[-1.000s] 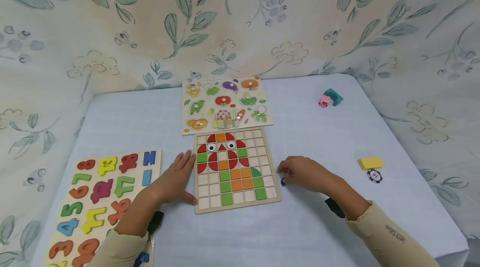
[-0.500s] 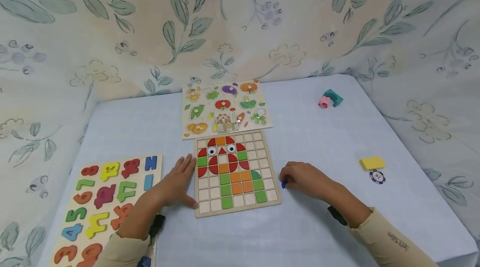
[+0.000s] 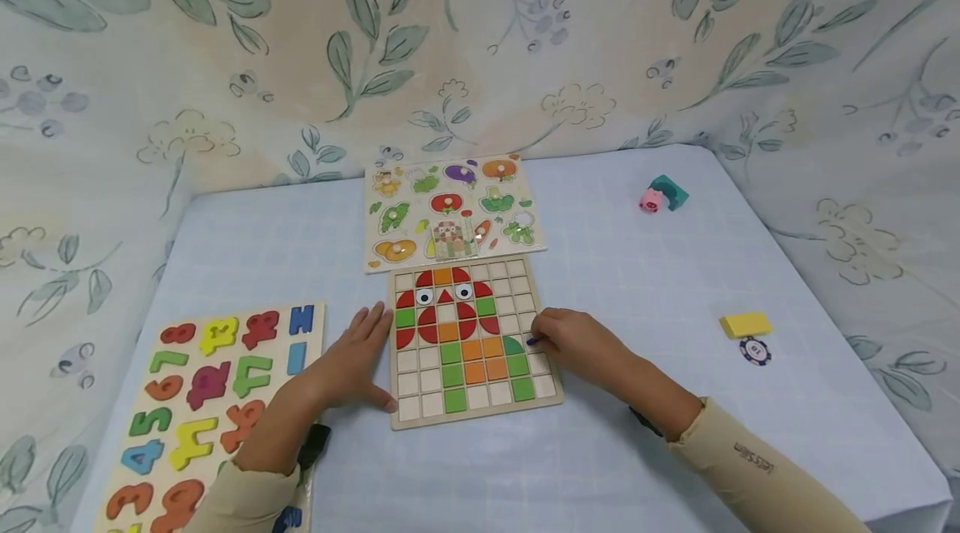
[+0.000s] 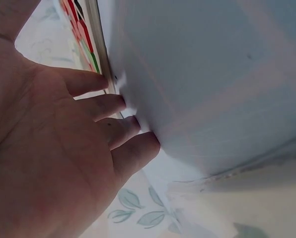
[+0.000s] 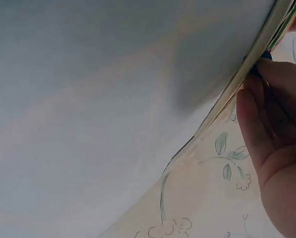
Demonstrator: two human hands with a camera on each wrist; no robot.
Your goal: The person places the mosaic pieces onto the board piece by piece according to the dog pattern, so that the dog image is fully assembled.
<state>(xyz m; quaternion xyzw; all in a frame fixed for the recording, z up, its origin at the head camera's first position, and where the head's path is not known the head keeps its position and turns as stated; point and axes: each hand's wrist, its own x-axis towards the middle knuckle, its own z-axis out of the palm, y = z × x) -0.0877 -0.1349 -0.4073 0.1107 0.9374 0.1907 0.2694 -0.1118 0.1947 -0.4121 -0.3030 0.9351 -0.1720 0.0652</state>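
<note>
A wooden grid board (image 3: pixel 480 414) lies mid-table, with red, orange and green tiles and two eye tiles set in its squares. My left hand (image 3: pixel 348 366) rests along its left edge, fingers straight and thumb at the lower left corner. In the left wrist view that hand (image 4: pixel 63 139) has its fingertips at the board's side and the cloth. My right hand (image 3: pixel 581 341) is over the board's right edge, pinching a small dark blue piece (image 3: pixel 534 341) beside the green quarter-round tile (image 3: pixel 513 345). The blue piece (image 5: pixel 265 58) shows between thumb and finger in the right wrist view; most of it is hidden.
A vegetable puzzle board (image 3: pixel 412 183) with a small picture card (image 3: pixel 452 240) on it lies behind the grid board. At left is a number puzzle board (image 3: pixel 180 383). On the right are a yellow block (image 3: pixel 746 325), a round chip (image 3: pixel 754 351) and a pink pig figure (image 3: pixel 652 201).
My right hand has lifted the blue piece from the table beside the board and moved left, over the board's right columns. My left hand stays at the left edge.
</note>
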